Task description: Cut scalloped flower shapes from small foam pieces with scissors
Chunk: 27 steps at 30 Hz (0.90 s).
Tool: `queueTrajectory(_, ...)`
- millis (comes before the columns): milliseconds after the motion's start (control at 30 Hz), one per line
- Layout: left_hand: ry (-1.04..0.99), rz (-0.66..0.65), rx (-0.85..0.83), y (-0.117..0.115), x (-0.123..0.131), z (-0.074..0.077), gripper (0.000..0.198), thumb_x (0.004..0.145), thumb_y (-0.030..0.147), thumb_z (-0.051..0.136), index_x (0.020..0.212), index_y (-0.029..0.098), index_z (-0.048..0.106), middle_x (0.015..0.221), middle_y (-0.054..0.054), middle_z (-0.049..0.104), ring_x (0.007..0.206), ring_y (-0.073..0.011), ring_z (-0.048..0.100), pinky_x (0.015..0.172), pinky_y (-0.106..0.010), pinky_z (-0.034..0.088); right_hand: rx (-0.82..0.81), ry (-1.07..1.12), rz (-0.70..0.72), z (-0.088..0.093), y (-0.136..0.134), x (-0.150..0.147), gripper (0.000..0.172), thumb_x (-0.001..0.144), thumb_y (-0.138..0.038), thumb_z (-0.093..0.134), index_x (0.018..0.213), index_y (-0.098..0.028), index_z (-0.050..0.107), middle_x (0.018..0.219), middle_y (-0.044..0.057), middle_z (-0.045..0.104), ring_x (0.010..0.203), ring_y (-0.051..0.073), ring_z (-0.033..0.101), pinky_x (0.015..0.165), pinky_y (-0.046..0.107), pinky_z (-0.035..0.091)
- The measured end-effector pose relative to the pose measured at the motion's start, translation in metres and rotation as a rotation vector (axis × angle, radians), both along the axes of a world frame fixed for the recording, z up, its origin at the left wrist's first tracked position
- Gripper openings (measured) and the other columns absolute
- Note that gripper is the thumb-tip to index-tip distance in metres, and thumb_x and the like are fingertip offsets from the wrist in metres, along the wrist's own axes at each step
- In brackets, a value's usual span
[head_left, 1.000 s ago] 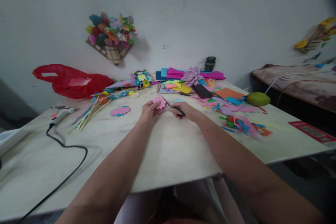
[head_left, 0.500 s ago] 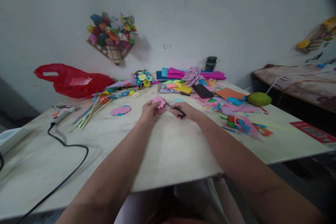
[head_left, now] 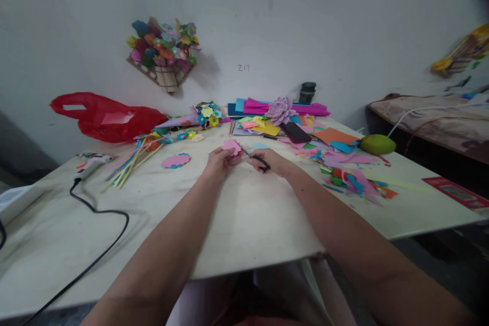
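Between the thumb and fingers of my left hand (head_left: 217,161) is a pink scalloped piece of craft foam or paper (head_left: 231,147). My right hand (head_left: 270,161) is wrapped round the black handles of a pair of scissors (head_left: 261,163). The scissor blades point up and to the left, right against the pink piece; whether they are apart I cannot make out. Left of my hands, a pink scalloped disc with a blue edge (head_left: 175,161) lies flat on the table. A pale blue piece (head_left: 260,146) shows just behind my right hand.
A glue gun (head_left: 93,165) with a black cord lies at the left, near a red plastic bag (head_left: 110,119). Coloured scraps (head_left: 355,181) spread at the right, below a dark phone (head_left: 295,132) and a green fruit (head_left: 377,144). A purple flower (head_left: 280,111) stands at the back.
Almost nothing differs. Both hands, the scissors and the pink piece stay in nearly the same place.
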<state>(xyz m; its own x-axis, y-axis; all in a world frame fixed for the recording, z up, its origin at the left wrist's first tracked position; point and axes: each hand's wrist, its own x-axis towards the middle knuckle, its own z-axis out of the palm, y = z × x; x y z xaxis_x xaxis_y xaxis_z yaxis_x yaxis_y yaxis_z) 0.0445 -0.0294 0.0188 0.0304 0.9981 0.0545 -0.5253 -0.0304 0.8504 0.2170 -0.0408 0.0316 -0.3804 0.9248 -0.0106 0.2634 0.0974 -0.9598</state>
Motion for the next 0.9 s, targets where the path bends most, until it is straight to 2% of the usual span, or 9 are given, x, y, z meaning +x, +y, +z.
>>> queueTrajectory(200,-0.03,0.013,-0.029,0.0004,0.0006,0.0005,0.019,0.058,0.008,0.073,0.076,0.009,0.064,0.071,-0.009,0.069,0.071,-0.0218,0.07,0.064,-0.028,0.056,0.01,-0.017,0.031,0.0013,-0.001,0.001,0.023,0.075,-0.033,0.065,0.07,-0.016,0.051,0.048,-0.005,0.05,0.037,0.005,0.043,0.034,0.016,0.024)
queueTrajectory(400,-0.03,0.004,-0.012,-0.0006,0.0019,0.0009,0.015,0.059,0.006,0.07,0.073,0.008,0.065,0.07,-0.01,0.069,0.069,-0.021,0.069,0.061,-0.027,0.055,0.025,-0.008,0.044,-0.001,0.0008,0.0017,0.022,0.077,-0.033,0.064,0.071,-0.016,0.051,0.049,-0.005,0.051,0.037,0.005,0.043,0.032,0.017,0.021)
queueTrajectory(767,-0.009,0.012,-0.005,0.0003,0.0023,-0.0003,0.011,0.06,0.006,0.069,0.07,0.007,0.065,0.07,-0.011,0.069,0.069,-0.0205,0.068,0.062,-0.027,0.054,0.021,-0.018,0.066,-0.0057,0.0048,0.0033,0.024,0.077,-0.035,0.065,0.071,-0.016,0.052,0.051,-0.004,0.053,0.038,0.005,0.044,0.032,0.016,0.022)
queueTrajectory(900,-0.005,0.013,-0.003,0.0007,0.0023,-0.0012,0.012,0.06,0.006,0.07,0.07,0.007,0.065,0.071,-0.012,0.069,0.069,-0.0207,0.069,0.062,-0.027,0.055,0.022,-0.012,0.055,-0.0024,0.0023,0.0017,0.023,0.076,-0.033,0.066,0.07,-0.016,0.052,0.049,-0.005,0.051,0.036,0.004,0.042,0.032,0.016,0.023)
